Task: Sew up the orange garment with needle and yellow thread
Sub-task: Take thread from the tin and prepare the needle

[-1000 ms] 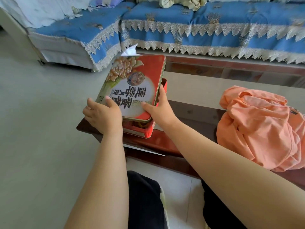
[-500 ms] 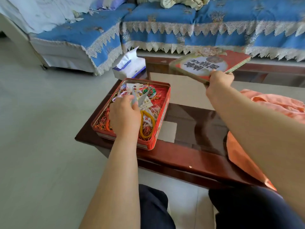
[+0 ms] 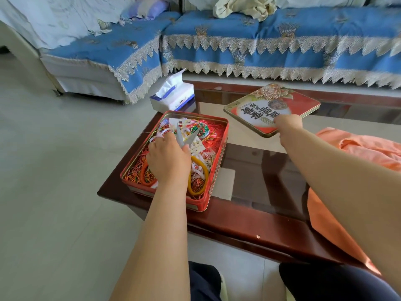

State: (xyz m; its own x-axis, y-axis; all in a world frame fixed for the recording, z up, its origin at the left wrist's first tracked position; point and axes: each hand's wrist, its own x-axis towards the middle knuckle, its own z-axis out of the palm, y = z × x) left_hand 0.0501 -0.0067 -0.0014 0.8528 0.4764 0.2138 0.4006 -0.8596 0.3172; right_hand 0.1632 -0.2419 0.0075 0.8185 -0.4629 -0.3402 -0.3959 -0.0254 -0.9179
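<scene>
An open red tin (image 3: 219, 153) stands on the left of the table, filled with tangled threads in many colours, yellow among them. Scissors (image 3: 195, 168) with a yellow and an orange handle lie in it. My left hand (image 3: 168, 158) rests over the scissors and threads; whether its fingers grip anything is hidden. My right hand (image 3: 287, 124) holds the near edge of the tin's lid (image 3: 273, 104), which lies low over the glass table top. The orange garment (image 3: 366, 148) lies crumpled at the right edge of the table. No needle is visible.
The low wooden table (image 3: 243, 220) has a glass top. A white tissue box (image 3: 173, 97) stands behind the tin. A blue sofa (image 3: 260, 46) with lace trim runs along the back. My dark-trousered knees (image 3: 325, 283) are under the table's near edge.
My right hand lifted the lid off the tin, carried it right and lowered it to the table. My left hand went into the tin onto the scissors.
</scene>
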